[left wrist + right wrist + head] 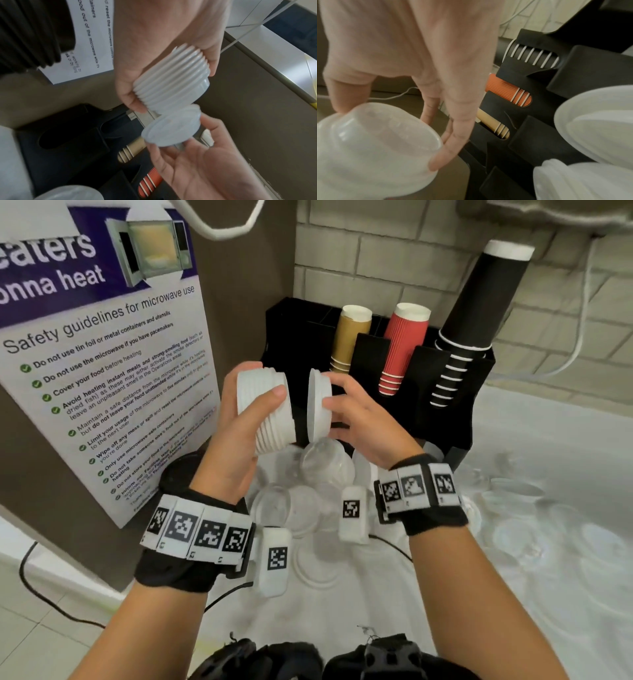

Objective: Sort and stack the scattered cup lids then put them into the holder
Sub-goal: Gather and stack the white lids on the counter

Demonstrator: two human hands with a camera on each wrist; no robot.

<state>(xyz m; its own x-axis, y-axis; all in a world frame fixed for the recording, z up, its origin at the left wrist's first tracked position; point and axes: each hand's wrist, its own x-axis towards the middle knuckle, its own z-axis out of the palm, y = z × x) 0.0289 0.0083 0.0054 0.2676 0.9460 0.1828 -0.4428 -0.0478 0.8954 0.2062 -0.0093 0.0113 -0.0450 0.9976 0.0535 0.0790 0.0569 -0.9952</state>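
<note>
above a white counter [534, 440], the left hand [236, 440] grips a tall stack of white lids [270, 412], thumb curled across its front and fingers wrapped behind. the stack lies on its side, its ridged rims showing as a row of rings in the left wrist view. just beside it, not quite touching in the head view, the right hand [359, 419] pinches a short stack [319, 409] of the same white lids by the rim, thumb on the near side and fingers at the back, its wide face turned toward the tall stack. in the left wrist view the short stack sits right at the end of the tall one; whether they touch cannot be told.

below the hands, clear lids [308, 484] lie scattered and partly piled on the counter, and more spread off to the right, hard to pick out against the white surface. both wrists wear black bands [185, 542] carrying white blocks with square black-and-white markers.

behind the hands stands a black holder [428, 392] against a pale brick wall [394, 261]. its slots hold leaning stacks of cups: gold cups [349, 337], red cups [402, 347] and a long column of black cups [476, 313]. to the left, a microwave safety poster [102, 364] hangs on a brown panel, and a black cable [44, 587] trails over the tiled surface below it.
</note>
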